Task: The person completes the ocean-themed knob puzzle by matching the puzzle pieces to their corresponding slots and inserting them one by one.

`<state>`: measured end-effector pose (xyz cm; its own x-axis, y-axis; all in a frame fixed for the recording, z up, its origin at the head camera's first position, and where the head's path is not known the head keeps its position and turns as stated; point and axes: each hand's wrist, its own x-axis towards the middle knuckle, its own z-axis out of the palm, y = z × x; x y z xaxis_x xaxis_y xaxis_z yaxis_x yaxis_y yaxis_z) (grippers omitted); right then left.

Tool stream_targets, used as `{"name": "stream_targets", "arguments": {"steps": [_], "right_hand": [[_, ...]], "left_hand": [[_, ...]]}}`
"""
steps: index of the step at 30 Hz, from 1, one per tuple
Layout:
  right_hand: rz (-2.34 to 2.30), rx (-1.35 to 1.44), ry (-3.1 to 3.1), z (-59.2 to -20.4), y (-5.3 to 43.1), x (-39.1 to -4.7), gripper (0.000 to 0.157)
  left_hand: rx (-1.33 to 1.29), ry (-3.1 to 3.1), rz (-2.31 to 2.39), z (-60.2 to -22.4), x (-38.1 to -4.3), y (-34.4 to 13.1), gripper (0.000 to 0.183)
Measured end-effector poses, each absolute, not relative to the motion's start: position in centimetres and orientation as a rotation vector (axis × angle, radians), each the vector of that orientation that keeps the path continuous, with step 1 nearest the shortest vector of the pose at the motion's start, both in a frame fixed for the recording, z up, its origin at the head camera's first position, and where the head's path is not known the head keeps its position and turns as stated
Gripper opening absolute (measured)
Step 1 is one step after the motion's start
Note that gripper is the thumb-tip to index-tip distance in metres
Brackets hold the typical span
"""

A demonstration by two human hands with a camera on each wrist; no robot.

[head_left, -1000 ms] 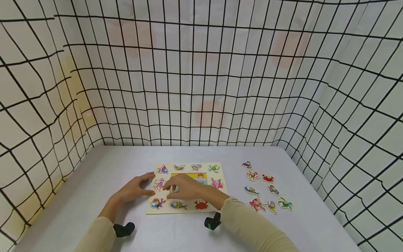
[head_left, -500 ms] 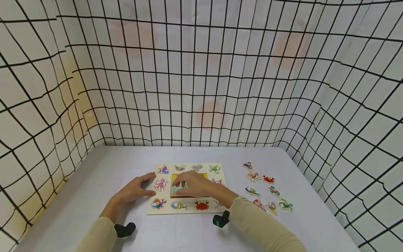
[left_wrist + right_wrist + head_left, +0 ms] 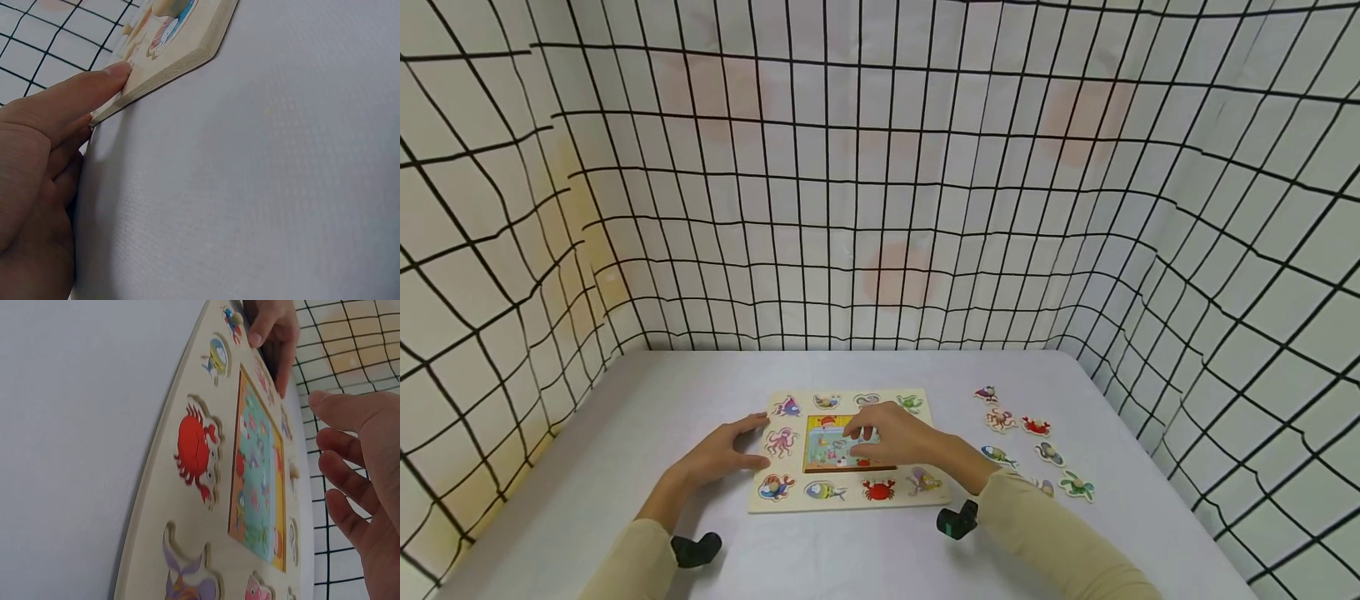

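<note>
A pale wooden peg puzzle board (image 3: 850,500) with sea-animal recesses round a central picture (image 3: 831,450) lies on the table. My left hand (image 3: 727,450) rests at its left edge; in the left wrist view the thumb (image 3: 100,87) touches the rim. Over the right part of the central picture hovers my right hand (image 3: 891,433), fingers loosely bent and holding nothing. A hermit crab piece (image 3: 776,487) with a knob sits in the lower left recess, and a snail piece (image 3: 827,402) in the top row. The red crab recess (image 3: 194,447) holds only its printed picture.
Several loose knobbed pieces lie right of the board, among them a red crab (image 3: 1036,426), an octopus (image 3: 1000,419), a striped fish (image 3: 997,454) and a green turtle (image 3: 1077,485). My right forearm hides part of this group. Black netting (image 3: 850,225) with white behind it surrounds the table.
My right hand has moved right from the board's left side across the central picture, uncovering most of that picture. Its forearm now covers the pink starfish piece. The left hand has stayed in place.
</note>
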<state>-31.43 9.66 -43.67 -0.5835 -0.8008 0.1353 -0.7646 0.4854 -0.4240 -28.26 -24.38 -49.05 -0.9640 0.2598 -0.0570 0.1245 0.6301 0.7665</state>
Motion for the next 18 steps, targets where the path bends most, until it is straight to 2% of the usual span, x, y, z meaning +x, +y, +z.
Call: {"name": "stream_targets", "arguments": {"steps": [18], "right_hand": [[-0.813,-1.284,2.694,-43.5,15.5,-31.5,0.026]], "left_hand": [[0.309,2.709,1.204,-49.0,-28.1,-24.2,0.084]]}}
